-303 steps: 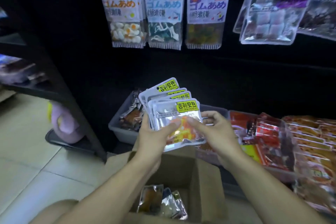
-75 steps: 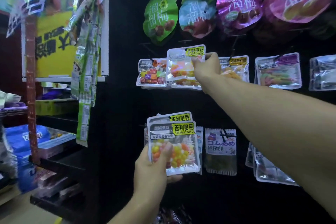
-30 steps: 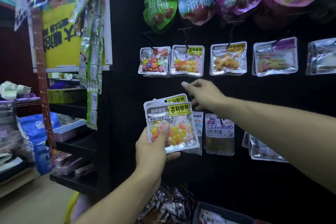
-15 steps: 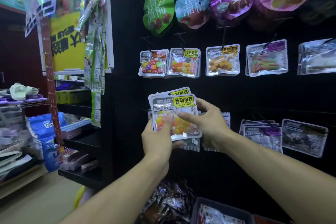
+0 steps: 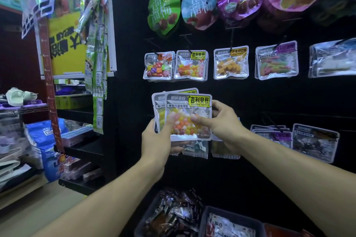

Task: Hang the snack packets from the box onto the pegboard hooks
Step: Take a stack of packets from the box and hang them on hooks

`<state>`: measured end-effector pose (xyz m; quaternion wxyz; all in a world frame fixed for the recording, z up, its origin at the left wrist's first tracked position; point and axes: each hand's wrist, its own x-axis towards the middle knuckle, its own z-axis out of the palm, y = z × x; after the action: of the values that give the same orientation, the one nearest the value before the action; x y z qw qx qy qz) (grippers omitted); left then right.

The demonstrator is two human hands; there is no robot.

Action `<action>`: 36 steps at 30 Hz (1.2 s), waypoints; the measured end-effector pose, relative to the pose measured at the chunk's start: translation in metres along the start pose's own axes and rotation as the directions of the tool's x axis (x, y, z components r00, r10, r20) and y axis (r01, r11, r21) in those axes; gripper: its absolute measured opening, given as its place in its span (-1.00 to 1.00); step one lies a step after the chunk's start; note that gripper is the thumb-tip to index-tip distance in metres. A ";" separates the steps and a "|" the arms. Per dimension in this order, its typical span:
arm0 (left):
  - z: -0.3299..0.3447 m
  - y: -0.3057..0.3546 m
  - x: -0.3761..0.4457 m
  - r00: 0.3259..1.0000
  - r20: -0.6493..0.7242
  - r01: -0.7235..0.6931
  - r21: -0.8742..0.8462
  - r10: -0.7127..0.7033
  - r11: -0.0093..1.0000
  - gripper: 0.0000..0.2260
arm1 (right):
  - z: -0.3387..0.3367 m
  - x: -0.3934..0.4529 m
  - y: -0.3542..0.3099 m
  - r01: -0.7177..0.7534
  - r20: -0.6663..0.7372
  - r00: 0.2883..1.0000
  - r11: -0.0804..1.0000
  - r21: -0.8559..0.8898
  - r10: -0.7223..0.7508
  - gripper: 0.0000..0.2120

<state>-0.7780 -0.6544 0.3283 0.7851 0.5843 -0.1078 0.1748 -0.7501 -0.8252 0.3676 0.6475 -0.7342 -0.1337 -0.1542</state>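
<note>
Right hand [image 5: 219, 123] now back from the pegboard [image 5: 240, 100], pinching front packet [image 5: 189, 116] with left hand [image 5: 158, 140] gripping the stack; packet upright, label edge up.

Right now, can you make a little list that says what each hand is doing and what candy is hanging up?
left hand: holds the stack of jelly bean packets from below
right hand: pinches the front packet
matching packets on hook: middle row, second from left
neighbours: cube candy left, orange cubes right
below: bins of snacks
</note>
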 end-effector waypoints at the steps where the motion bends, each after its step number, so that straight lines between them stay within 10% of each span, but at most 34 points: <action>1: -0.001 0.001 0.000 1.000 0.009 0.003 0.002 -0.003 1.000 -0.74 | -0.001 0.000 -0.001 -0.004 0.003 1.000 1.000 -0.004 0.004 -0.51; 16: -0.021 -0.001 0.008 0.999 -0.044 0.031 0.056 -0.028 0.998 -0.82 | -0.003 0.006 -0.011 -0.112 0.149 0.980 0.986 -0.125 0.130 -0.57; 29: -0.026 -0.006 0.016 0.999 0.038 -0.017 0.151 0.011 0.988 -0.88 | 0.012 0.111 -0.067 0.266 -0.264 0.904 0.925 -0.271 -0.337 -0.26; 36: -0.033 -0.019 0.024 0.997 0.078 -0.012 0.102 0.004 0.995 -0.86 | 0.023 0.168 -0.076 0.253 -0.411 0.838 0.923 -0.290 -0.359 -0.29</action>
<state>-0.7499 -0.6237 0.3110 0.7486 0.6298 -0.1314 0.1604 -0.6249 -0.7932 0.5014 0.5402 -0.7143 -0.0761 -0.4384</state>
